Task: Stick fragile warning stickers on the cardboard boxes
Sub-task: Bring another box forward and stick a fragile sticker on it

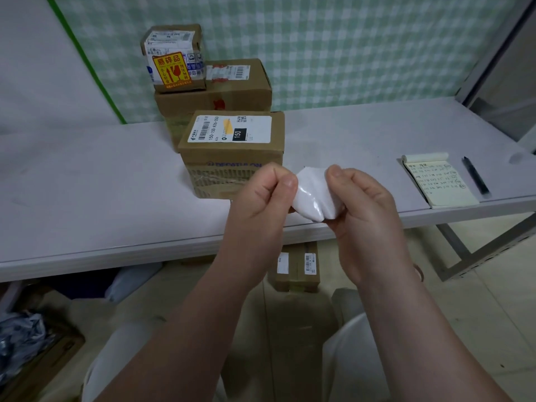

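A glossy white sticker sheet (pixel 313 192), bent and seen from its blank back, is held between both hands above the table's front edge. My left hand (pixel 261 195) pinches its left edge with thumb and fingers. My right hand (pixel 359 204) grips its right side. Just behind the hands stands a cardboard box (pixel 232 152) with a white shipping label on top. Further back, a larger cardboard box (pixel 232 91) carries a small box (pixel 174 58) that bears a yellow and red fragile sticker (pixel 171 71).
The white table (pixel 87 184) runs across the view. A notepad (pixel 438 181) and a black pen (pixel 475 175) lie at its right. Under the table sit another cardboard box (pixel 297 266) and, lower left, a box with crumpled plastic (pixel 23 340).
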`<state>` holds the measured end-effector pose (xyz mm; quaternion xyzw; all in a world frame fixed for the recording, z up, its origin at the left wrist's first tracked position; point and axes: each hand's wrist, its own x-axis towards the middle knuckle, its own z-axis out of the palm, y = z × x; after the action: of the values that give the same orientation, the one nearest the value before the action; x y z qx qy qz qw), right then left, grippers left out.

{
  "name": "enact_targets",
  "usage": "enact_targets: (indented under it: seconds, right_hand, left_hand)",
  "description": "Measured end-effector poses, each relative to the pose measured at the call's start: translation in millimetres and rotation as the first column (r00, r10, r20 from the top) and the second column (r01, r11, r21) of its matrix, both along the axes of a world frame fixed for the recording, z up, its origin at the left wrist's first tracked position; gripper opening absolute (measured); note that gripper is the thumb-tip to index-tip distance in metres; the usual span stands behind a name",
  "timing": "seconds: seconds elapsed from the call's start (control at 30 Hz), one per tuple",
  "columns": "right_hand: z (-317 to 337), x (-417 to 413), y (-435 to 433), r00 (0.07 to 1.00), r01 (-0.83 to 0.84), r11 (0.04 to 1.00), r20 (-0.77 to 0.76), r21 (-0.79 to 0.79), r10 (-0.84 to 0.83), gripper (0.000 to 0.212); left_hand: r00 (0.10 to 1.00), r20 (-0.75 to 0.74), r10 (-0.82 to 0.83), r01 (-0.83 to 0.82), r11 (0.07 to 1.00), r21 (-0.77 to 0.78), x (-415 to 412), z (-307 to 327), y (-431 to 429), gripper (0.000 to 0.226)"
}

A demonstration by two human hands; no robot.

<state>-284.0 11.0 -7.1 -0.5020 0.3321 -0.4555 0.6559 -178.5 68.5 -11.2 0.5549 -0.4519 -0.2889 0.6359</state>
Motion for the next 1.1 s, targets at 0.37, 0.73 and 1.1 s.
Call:
enact_targets:
  seconds: [0.37,0.73,1.1]
  right_hand:
    - [9.0,-6.2,-4.4,0.893,-0.165,0.884,-0.446,-0.437,-0.054,0.031]
    - [19.3,-12.8,-12.9,0.827,-0.316,0.724,-0.552,-0.614,-0.107,0.029]
    - [-3.4,2.5,0.3,0.984,0.021,0.963,-0.166,-0.267,-0.068,0.04]
  left_hand:
    - [0.991,-0.092,-0.098,0.11,0.984,0.142,9.2,10.0,2.7,0.018]
    - [0.948,-0.155,-0.278,0.302,0.941,0.156,13.2,10.9,-4.9,0.034]
    - [0.93,-0.26,-0.261,0.281,0.959,0.042,5.9,-0.9,-5.7,0.022]
